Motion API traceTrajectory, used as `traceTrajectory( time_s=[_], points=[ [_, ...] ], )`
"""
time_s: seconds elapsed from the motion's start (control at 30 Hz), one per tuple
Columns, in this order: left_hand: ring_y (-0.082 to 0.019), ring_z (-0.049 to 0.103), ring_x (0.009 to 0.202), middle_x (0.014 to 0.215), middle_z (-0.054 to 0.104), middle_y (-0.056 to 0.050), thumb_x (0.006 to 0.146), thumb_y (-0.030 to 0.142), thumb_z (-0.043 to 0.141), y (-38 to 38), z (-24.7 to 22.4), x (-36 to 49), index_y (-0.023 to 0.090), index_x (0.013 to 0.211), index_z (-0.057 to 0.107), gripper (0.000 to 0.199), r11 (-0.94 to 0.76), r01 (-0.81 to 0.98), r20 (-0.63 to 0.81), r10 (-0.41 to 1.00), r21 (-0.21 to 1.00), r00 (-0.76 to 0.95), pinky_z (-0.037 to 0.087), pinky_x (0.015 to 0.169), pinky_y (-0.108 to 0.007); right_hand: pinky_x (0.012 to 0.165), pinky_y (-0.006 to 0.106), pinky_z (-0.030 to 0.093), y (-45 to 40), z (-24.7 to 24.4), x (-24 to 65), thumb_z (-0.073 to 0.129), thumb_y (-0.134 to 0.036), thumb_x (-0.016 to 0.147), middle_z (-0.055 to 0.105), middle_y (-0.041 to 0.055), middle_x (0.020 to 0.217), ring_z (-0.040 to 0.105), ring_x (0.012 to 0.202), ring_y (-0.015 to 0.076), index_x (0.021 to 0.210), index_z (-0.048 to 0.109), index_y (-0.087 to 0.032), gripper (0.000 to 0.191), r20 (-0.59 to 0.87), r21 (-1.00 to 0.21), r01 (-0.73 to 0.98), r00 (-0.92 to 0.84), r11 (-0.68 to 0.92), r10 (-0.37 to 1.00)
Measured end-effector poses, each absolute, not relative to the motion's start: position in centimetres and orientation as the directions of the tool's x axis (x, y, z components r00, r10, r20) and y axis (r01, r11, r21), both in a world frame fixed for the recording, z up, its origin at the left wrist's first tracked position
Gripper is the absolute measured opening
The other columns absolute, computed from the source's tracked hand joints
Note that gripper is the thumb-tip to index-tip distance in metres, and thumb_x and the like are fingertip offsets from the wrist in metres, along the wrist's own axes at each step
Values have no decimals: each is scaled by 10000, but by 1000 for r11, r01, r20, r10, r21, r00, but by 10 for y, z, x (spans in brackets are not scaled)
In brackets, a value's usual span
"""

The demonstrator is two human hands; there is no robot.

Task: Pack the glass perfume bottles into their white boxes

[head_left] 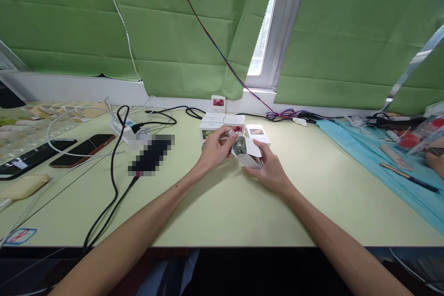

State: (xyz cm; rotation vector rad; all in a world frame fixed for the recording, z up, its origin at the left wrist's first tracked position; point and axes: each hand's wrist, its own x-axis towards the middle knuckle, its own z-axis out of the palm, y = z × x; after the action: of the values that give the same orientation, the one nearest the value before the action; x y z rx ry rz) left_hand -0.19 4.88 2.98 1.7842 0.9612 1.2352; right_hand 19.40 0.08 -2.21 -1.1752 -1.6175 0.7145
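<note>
My right hand [268, 169] is closed around a small white box [250, 162], held tilted above the table with its flap raised. A shiny, see-through greenish packet [239, 145] shows at the box's opening. The fingers of my left hand [215, 149] pinch the packet's clear upper end, beside the box mouth. Just behind my hands, several white boxes [212, 126] with small pictures stand close together. One white box [257, 133] sits apart at their right, and another white box [218, 103] stands upright at the back.
Phones [82, 150], a power strip [125, 132] and a black cable [113, 171] lie on the left of the table [222, 222]. At right are a blue sheet [364, 157], a pen [409, 177] and another person's hand [435, 162]. Green curtains [187, 32] hang behind.
</note>
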Motion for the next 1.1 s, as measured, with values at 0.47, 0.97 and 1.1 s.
traceTrajectory(
  time_s=[0.47, 0.97, 1.1],
  points=[
    [-91, 495, 493, 775, 625, 6, 947, 617, 539, 51, 27, -4, 219, 992, 632, 411, -442, 159, 382, 873, 883, 303, 407, 460, -231, 911, 457, 577, 0, -20, 194, 833, -280, 682, 730, 111, 1177, 703, 1015, 277, 1417, 443, -188, 837, 360, -865, 357, -49, 353, 932],
    [-105, 494, 456, 714, 653, 2, 974, 611, 502, 46, 24, 0, 206, 964, 606, 418, -507, 144, 452, 842, 850, 295, 412, 487, -252, 929, 470, 582, -1, -19, 193, 866, -308, 671, 719, 108, 1195, 701, 1028, 282, 1428, 450, -203, 870, 338, -882, 334, -39, 331, 940],
    [-107, 506, 478, 757, 672, -10, 973, 597, 515, 44, 23, 2, 204, 974, 608, 403, -506, 124, 457, 841, 854, 289, 432, 502, -255, 929, 474, 577, -2, -19, 194, 866, -298, 676, 719, 115, 1203, 699, 1025, 283, 1419, 453, -193, 857, 339, -881, 337, -41, 332, 940]
  ],
)
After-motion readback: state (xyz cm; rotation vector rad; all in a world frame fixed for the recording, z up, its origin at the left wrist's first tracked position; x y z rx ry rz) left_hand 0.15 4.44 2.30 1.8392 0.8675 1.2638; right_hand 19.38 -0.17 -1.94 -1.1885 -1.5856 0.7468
